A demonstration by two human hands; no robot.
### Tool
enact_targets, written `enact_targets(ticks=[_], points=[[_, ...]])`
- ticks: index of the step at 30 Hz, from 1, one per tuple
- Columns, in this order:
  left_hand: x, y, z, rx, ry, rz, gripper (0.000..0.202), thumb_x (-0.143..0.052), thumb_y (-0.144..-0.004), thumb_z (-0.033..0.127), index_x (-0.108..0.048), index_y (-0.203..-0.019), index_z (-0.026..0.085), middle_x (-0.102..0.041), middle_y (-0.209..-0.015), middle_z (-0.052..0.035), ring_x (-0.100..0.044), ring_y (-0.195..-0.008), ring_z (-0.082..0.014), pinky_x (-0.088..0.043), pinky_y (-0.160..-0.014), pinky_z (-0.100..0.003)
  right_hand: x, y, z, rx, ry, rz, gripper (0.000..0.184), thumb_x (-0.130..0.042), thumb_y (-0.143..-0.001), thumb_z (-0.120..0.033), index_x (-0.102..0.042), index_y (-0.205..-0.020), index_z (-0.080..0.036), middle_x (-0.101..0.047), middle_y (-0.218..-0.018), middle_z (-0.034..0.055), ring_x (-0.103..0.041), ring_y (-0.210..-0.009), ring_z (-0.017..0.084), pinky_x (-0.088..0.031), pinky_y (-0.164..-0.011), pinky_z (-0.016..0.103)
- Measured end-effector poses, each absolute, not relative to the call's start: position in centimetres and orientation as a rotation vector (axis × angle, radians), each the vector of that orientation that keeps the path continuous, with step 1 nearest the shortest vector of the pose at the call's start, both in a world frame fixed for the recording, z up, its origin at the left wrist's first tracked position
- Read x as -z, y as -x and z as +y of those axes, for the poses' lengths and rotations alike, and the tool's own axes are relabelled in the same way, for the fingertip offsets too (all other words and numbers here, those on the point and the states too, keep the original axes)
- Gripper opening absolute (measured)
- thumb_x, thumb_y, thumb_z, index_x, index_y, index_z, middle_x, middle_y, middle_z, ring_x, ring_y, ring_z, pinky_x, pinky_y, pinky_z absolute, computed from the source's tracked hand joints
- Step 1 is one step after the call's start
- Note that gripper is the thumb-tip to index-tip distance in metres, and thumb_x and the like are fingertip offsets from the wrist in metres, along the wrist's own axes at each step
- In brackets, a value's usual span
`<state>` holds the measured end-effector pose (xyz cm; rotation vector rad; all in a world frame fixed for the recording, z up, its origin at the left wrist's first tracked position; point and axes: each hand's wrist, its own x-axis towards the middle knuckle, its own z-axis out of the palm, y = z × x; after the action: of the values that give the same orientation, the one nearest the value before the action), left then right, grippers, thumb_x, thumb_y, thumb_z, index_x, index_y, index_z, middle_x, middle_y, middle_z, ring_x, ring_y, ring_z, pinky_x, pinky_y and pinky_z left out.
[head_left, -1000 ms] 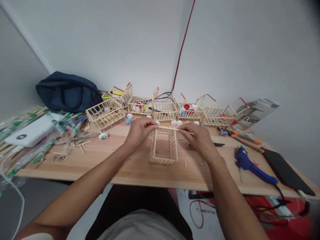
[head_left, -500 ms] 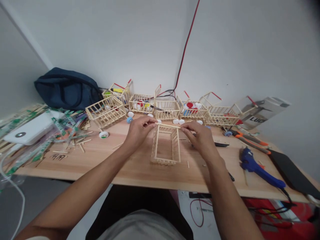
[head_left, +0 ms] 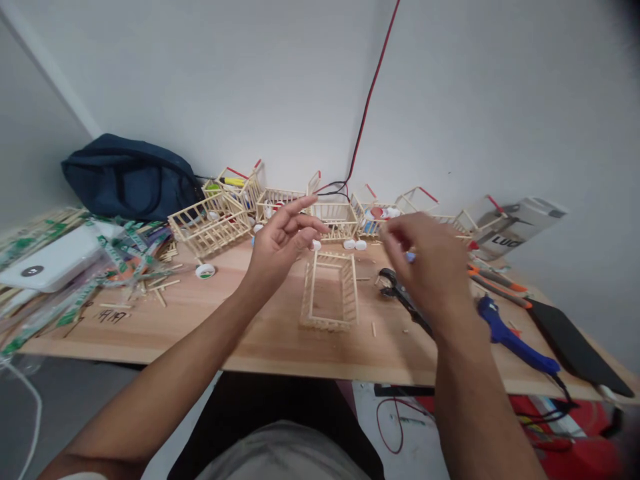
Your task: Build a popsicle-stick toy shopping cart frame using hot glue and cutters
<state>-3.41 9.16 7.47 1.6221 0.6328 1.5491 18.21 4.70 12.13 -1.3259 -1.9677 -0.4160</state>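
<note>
A rectangular box frame of thin wooden sticks (head_left: 330, 293) stands on the wooden table (head_left: 250, 333), with a stick lying across its far top edge. My left hand (head_left: 283, 243) hovers just left of that far edge. Its fingers are spread and hold nothing. My right hand (head_left: 425, 257) is lifted to the right of the frame, above a black pair of cutters (head_left: 397, 287). It is smeared by motion, so its fingers cannot be read.
Several finished stick carts (head_left: 215, 223) and bottle caps (head_left: 205, 271) line the wall. A navy bag (head_left: 125, 177) and a heap of stick packets (head_left: 75, 267) lie at left. A blue glue gun (head_left: 510, 337), orange-handled pliers (head_left: 497, 280) and a flat black object (head_left: 575, 340) lie at right.
Both hands have let go of the stick they held across the frame's far edge. My left hand has lifted and spread. My right hand has swung right, over the cutters.
</note>
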Motion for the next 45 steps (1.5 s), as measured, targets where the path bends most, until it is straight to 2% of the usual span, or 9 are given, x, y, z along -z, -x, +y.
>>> enact_targets(ticks=[4, 9, 16, 20, 23, 26, 29, 36, 45], points=[[-6.9, 3.9, 9.7, -1.506, -1.640, 0.721, 0.030, -0.064, -0.085, 0.030, -0.067, -0.112, 0.017, -0.072, -0.102, -0.0083, -0.066, -0.095, -0.0170, -0.052, -0.083, -0.028, -13.3, -18.3, 3.7, 0.150, 1.195, -1.378, 0.009, -0.055, -0.090, -0.031, -0.058, -0.089, -0.023, -0.062, -0.080, 0.0021, -0.060, -0.072, 0.016, -0.046, -0.072, 0.031], [-5.6, 4.0, 10.2, -1.391, -1.775, 0.802, 0.029, -0.068, -0.081, 0.030, -0.071, -0.107, 0.018, -0.073, -0.102, -0.0071, -0.066, -0.089, -0.0159, -0.052, -0.080, -0.028, -8.3, -17.6, 5.9, -0.523, 1.140, -1.274, 0.017, -0.063, -0.082, -0.037, -0.061, -0.087, -0.021, -0.069, -0.076, 0.0040, -0.063, -0.069, 0.016, -0.049, -0.069, 0.030], [-5.1, 3.8, 10.2, -1.447, -1.802, 0.915, 0.011, -0.067, -0.079, 0.025, -0.075, -0.082, 0.018, -0.074, -0.081, -0.0041, -0.065, -0.077, -0.0157, -0.050, -0.073, -0.028, -4.8, -17.3, 7.2, -0.891, 1.045, -1.113, 0.031, -0.075, -0.071, -0.045, -0.065, -0.085, -0.019, -0.073, -0.074, 0.0049, -0.061, -0.063, 0.013, -0.044, -0.056, 0.024], [-5.1, 3.7, 10.4, -1.504, -1.691, 0.987, 0.008, -0.069, -0.075, 0.021, -0.074, -0.079, 0.017, -0.075, -0.080, -0.0032, -0.065, -0.075, -0.0155, -0.050, -0.072, -0.027, -5.3, -18.7, 6.2, -1.024, 1.199, -1.299, 0.038, -0.070, -0.075, -0.055, -0.069, -0.072, -0.017, -0.068, -0.060, 0.0035, -0.051, -0.047, 0.010, -0.036, -0.044, 0.022], [-4.9, 3.5, 10.5, -1.527, -1.732, 1.005, 0.006, -0.068, -0.076, 0.019, -0.074, -0.077, 0.018, -0.074, -0.078, -0.0024, -0.066, -0.074, -0.0156, -0.050, -0.072, -0.027, -6.2, -19.2, 4.7, -0.821, 1.255, -1.460, 0.036, -0.064, -0.083, -0.052, -0.070, -0.072, -0.019, -0.065, -0.058, 0.0017, -0.053, -0.049, 0.012, -0.041, -0.049, 0.025], [-4.8, 3.4, 10.6, -1.520, -1.827, 0.992, 0.007, -0.067, -0.076, 0.017, -0.073, -0.077, 0.018, -0.074, -0.078, -0.0020, -0.065, -0.074, -0.0154, -0.049, -0.071, -0.027, -7.1, -18.8, 4.2, -0.171, 1.179, -1.485, 0.022, -0.059, -0.090, -0.041, -0.071, -0.089, -0.022, -0.072, -0.084, 0.0036, -0.065, -0.078, 0.018, -0.048, -0.073, 0.033], [-4.6, 3.2, 10.6, -1.515, -1.885, 1.006, 0.007, -0.066, -0.077, 0.016, -0.073, -0.076, 0.018, -0.073, -0.076, -0.0018, -0.065, -0.073, -0.0150, -0.048, -0.069, -0.026, -7.1, -18.7, 5.5, 0.237, 1.175, -1.768, 0.016, -0.059, -0.091, -0.032, -0.070, -0.099, -0.024, -0.073, -0.105, 0.0042, -0.061, -0.108, 0.023, -0.038, -0.096, 0.041], [-4.1, 2.8, 11.0, -1.501, -1.886, 1.018, 0.007, -0.067, -0.077, 0.014, -0.073, -0.077, 0.018, -0.073, -0.077, -0.0013, -0.064, -0.074, -0.0146, -0.048, -0.070, -0.026, -4.2, -20.1, 8.1, 0.352, 1.346, -1.994, 0.017, -0.051, -0.095, -0.031, -0.067, -0.096, -0.025, -0.075, -0.099, 0.0014, -0.066, -0.093, 0.022, -0.028, -0.088, 0.041], [-3.7, 3.2, 11.3, -1.496, -1.885, 1.035, 0.012, -0.065, -0.077, 0.013, -0.075, -0.081, 0.018, -0.074, -0.083, -0.0035, -0.066, -0.080, -0.0166, -0.049, -0.074, -0.029, -3.6, -20.2, 8.1, 0.300, 1.355, -2.012, 0.016, -0.052, -0.095, -0.031, -0.067, -0.092, -0.025, -0.074, -0.094, 0.0023, -0.062, -0.090, 0.023, -0.027, -0.083, 0.039]])
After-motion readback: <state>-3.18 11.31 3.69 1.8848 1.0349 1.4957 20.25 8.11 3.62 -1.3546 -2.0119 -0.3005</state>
